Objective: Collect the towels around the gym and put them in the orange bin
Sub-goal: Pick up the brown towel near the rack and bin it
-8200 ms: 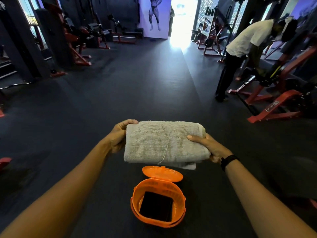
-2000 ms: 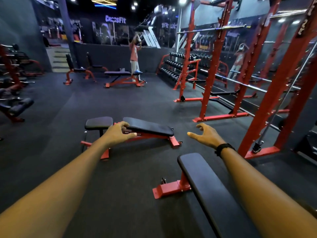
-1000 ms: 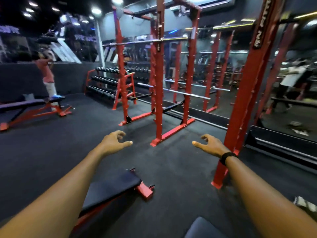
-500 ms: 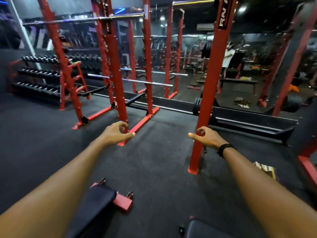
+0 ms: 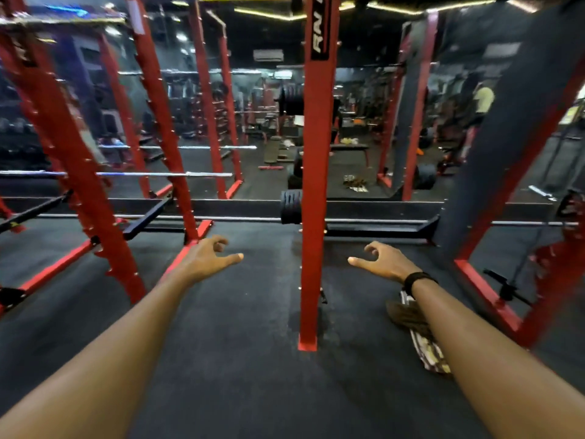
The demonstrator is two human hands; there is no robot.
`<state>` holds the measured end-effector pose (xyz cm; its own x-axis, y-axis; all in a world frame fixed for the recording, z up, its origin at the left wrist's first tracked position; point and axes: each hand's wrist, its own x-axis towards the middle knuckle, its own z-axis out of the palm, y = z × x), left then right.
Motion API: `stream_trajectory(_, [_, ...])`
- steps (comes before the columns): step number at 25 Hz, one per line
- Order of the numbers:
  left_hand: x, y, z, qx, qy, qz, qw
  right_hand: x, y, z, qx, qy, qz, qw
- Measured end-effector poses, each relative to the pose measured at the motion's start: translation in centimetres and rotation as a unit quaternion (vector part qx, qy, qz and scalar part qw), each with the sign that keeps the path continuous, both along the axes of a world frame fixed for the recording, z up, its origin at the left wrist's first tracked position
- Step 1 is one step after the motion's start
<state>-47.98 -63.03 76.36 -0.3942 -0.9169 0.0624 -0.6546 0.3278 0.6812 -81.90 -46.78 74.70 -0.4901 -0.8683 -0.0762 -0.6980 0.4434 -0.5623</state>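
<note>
Gym floor (image 5: 240, 359), striped towel (image 5: 425, 350) beside red post (image 5: 311, 217)

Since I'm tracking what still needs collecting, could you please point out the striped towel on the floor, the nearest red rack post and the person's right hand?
Striped towel (image 5: 427, 350): head view, exposed lower folds.
Red rack post (image 5: 311, 217): head view, mid-shaft.
Right hand (image 5: 384, 261): head view, back of hand.

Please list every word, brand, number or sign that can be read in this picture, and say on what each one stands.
"RN", cut off by the top edge: white letters on a black label on the red post in the middle; the second letter is uncertain.
The whitish patch on the red upright at the upper left: too blurred to read.
Nothing else is legible.
</note>
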Motion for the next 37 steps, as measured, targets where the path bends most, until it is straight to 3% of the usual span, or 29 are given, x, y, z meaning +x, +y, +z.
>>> stream_trajectory(11, [-22.9, -17.0, -3.7, 0.051, 0.001, -0.228, 0.972, -14.7, -5.8, -1.5, -0.005, 0.022, -0.189, 0.982])
stream_trajectory(19, [-38.2, -21.5, -5.4, 0.079, -0.030, -0.362, 0.928, -22.1, -6.8, -3.1, 0.013, 0.029, -0.290, 0.957])
stream_trajectory(25, [-49.6, -22.9, -8.0, 0.083, -0.075, -0.387, 0.915, -30.3, -6.0, -5.8, -0.002, -0.010, -0.328, 0.945])
stream_trajectory(28, [-57.9, -25.1, -7.5, 0.066, -0.106, -0.379, 0.917, -37.0, -0.1, -9.3, 0.032, -0.037, -0.382, 0.923])
stream_trajectory(31, [-66.8, -26.7, -7.5, 0.028, -0.076, -0.374, 0.924, -43.9, 5.5, -13.6, 0.054, -0.059, -0.451, 0.889])
stream_trajectory(37, [-78.9, -23.5, -10.4, 0.084, -0.078, -0.345, 0.932, -56.8, 1.7, -13.0, 0.040, -0.049, -0.407, 0.911])
